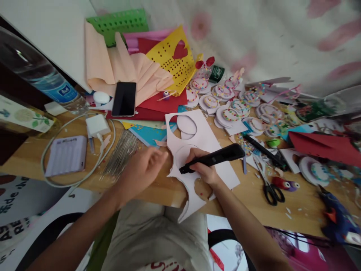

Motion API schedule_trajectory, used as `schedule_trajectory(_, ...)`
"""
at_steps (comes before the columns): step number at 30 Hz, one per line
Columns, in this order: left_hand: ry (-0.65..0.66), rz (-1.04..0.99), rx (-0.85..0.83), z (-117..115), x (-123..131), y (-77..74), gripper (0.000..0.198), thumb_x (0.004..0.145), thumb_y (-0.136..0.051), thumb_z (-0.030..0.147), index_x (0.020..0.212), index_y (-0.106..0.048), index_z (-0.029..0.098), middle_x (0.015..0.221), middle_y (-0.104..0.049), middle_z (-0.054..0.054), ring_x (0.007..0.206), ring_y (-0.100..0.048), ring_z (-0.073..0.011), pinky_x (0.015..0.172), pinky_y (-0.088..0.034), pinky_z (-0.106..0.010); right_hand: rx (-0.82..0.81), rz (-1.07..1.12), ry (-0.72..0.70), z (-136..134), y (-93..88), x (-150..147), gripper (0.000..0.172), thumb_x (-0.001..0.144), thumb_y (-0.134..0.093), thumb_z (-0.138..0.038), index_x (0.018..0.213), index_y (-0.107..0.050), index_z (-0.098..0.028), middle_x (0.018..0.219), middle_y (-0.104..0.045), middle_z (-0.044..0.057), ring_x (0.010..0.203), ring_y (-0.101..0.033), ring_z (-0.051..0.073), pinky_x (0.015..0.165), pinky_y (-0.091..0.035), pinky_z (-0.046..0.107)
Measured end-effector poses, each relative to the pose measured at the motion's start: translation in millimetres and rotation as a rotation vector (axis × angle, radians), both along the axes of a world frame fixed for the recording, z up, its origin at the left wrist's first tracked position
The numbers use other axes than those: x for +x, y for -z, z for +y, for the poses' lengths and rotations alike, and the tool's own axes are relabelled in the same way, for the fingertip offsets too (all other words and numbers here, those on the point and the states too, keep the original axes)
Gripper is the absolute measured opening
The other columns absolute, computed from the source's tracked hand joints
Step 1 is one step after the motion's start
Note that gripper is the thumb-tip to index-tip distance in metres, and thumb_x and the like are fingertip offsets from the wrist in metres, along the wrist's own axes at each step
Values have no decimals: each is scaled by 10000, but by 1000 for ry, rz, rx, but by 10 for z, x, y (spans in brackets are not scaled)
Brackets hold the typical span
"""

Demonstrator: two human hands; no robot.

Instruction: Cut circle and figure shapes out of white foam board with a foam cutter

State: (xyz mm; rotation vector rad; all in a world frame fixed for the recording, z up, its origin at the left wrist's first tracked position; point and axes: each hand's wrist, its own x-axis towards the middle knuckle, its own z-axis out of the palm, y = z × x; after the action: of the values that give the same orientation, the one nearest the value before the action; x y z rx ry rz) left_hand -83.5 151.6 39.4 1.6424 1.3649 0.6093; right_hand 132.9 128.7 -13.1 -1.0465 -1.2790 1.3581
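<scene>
My right hand [203, 165] grips a thick black pen-shaped tool [217, 156], its dark tip pointing down-left onto a white board sheet [203, 128]. A round outline shows on the sheet under my fingers. One round hole lies at the sheet's top, and curved bites are cut from its left and lower edges. My left hand [145, 165] is closed in a loose fist just left of the sheet, with nothing visible in it. A white disc [186, 125] shows through the top hole.
Decorated white discs [231, 114] crowd the back right. Scissors [269, 184], a black cutter [263, 150] and a blue glue gun [335, 214] lie right. A phone [124, 98], wire sticks [121, 152], a white cable [77, 182] and a large bottle [42, 75] are left.
</scene>
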Motion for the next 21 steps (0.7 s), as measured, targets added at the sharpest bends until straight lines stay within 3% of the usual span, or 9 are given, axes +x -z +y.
schedule_trajectory(2, 130, 41, -118, -242, -12, 44, 391, 903, -504, 513, 715, -626, 193, 656, -637, -18, 618, -573, -169, 596, -396, -281, -8, 23, 54, -24, -5, -23, 82, 619, -568, -184, 673, -626, -206, 627, -596, -24, 577, -504, 137, 545, -381, 263)
schedule_trajectory(5, 140, -50, -188, -422, 87, 166, 413, 917, -452, 487, 684, -611, 187, 565, -562, 6, 544, -516, -150, 548, -357, -270, -13, 48, 123, -81, -33, -73, 86, 603, -563, -168, 656, -619, -206, 618, -589, -30, 578, -494, 130, 534, -364, 254)
schedule_trajectory(12, 41, -148, -153, -430, 176, 315, 380, 846, -492, 455, 570, -529, 197, 494, -438, 34, 500, -422, -131, 512, -297, -260, -37, 120, 256, -142, -44, -181, 105, 531, -507, -187, 581, -599, -196, 522, -527, -20, 487, -420, 126, 427, -278, 250)
schedule_trajectory(18, -12, -207, -149, -464, 135, 368, 382, 817, -538, 450, 531, -520, 197, 464, -423, 36, 474, -396, -123, 492, -274, -256, -1, 282, 393, 2, -23, 83, 77, 560, -421, -303, 528, -453, -241, 412, -257, -67, 367, -142, 105, 335, -144, 247)
schedule_trajectory(21, -32, -265, -183, -484, 121, 361, 406, 820, -551, 504, 564, -549, 190, 464, -434, 39, 455, -397, -113, 474, -285, -246, -2, 325, 384, -6, -39, 145, 58, 580, -452, -290, 557, -467, -239, 417, -261, -74, 366, -136, 99, 348, -156, 236)
